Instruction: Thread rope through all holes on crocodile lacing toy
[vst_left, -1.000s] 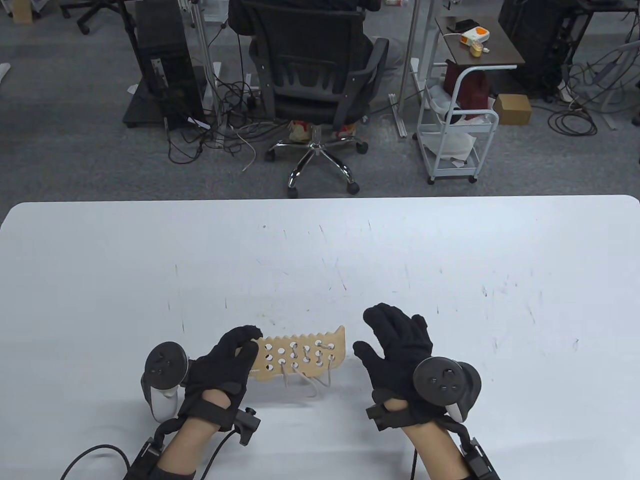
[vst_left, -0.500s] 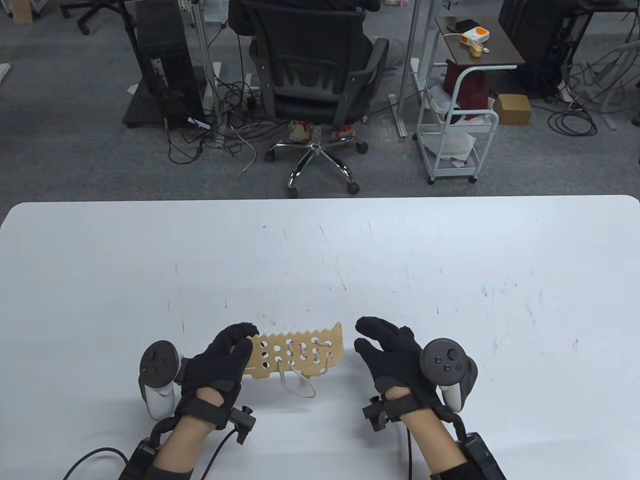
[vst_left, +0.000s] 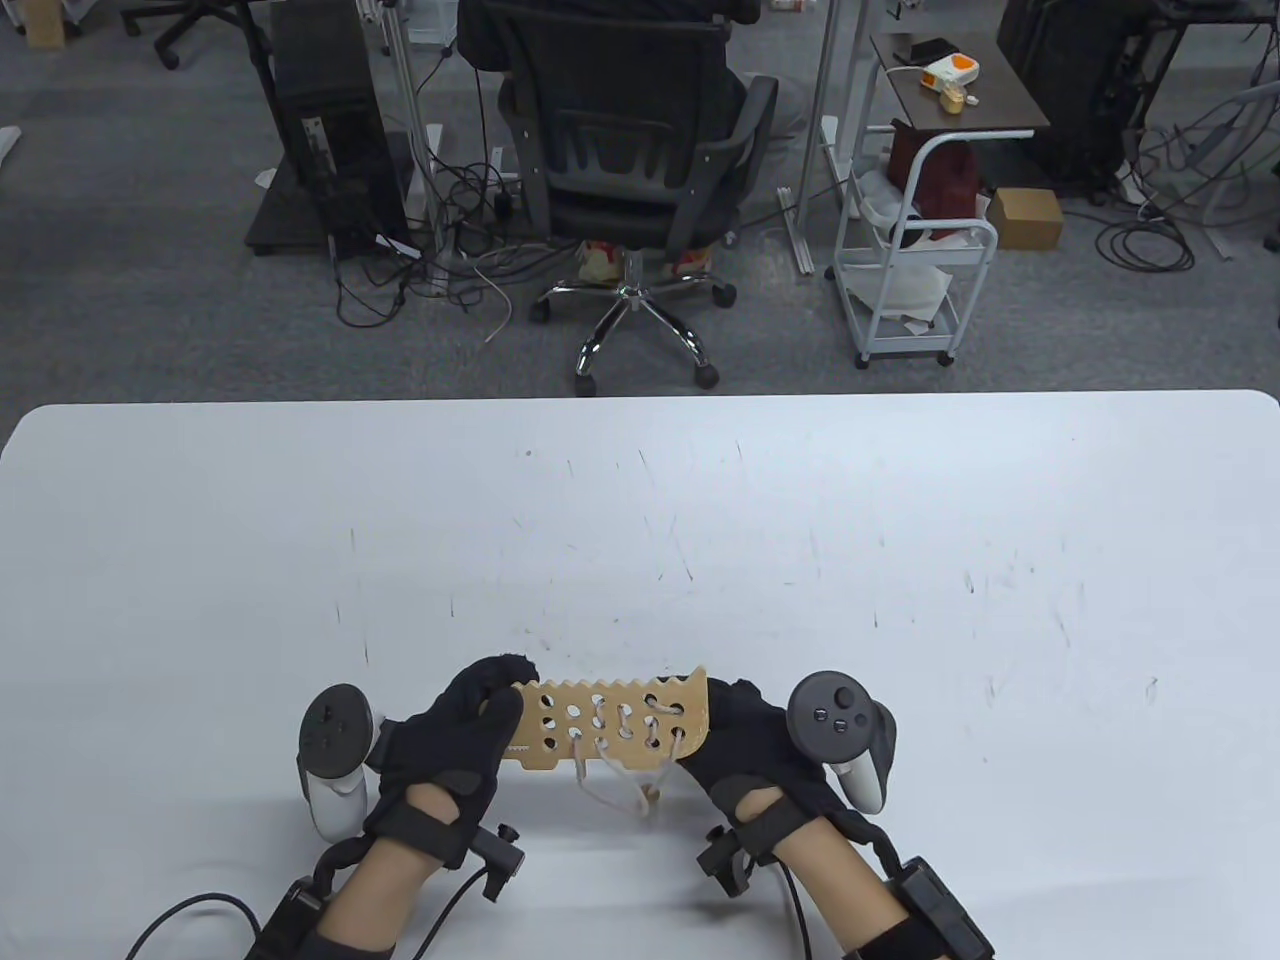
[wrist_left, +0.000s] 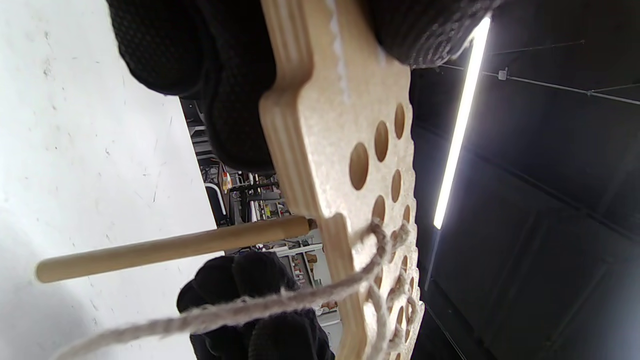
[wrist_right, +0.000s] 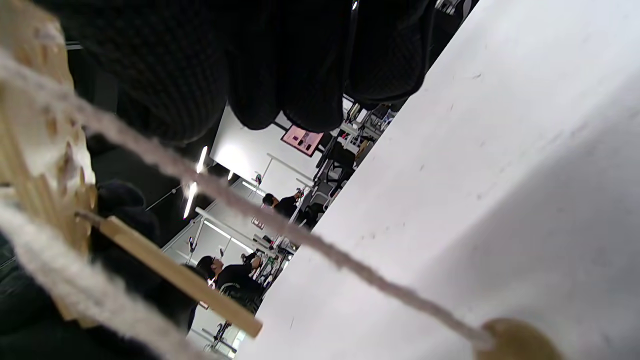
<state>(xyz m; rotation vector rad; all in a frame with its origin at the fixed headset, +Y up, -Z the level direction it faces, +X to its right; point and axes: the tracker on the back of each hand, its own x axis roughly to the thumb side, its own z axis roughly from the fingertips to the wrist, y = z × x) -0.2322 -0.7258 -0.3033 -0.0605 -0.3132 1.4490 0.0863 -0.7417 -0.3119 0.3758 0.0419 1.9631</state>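
The wooden crocodile board (vst_left: 610, 722) has several holes, and a pale rope (vst_left: 612, 778) is laced through those near its right end. My left hand (vst_left: 495, 695) grips the board's left end. My right hand (vst_left: 725, 725) holds its right end, fingers curled under it. The board is raised off the table (vst_left: 900, 560). Rope loops hang below it. In the left wrist view the board (wrist_left: 345, 150) is seen from below, with a wooden needle (wrist_left: 175, 247) sticking out beneath it and the rope (wrist_left: 280, 305) trailing. In the right wrist view the needle (wrist_right: 180, 275) and rope (wrist_right: 300, 235) hang down, and a wooden bead (wrist_right: 515, 342) ends the rope.
The white table stretches wide beyond and to both sides of the hands. Past its far edge are an office chair (vst_left: 630, 170) and a white cart (vst_left: 915, 270) on the floor.
My right hand was open and spread to the right of the board; it has moved left and closed around the board's right end. The board has shifted slightly right and lifted.
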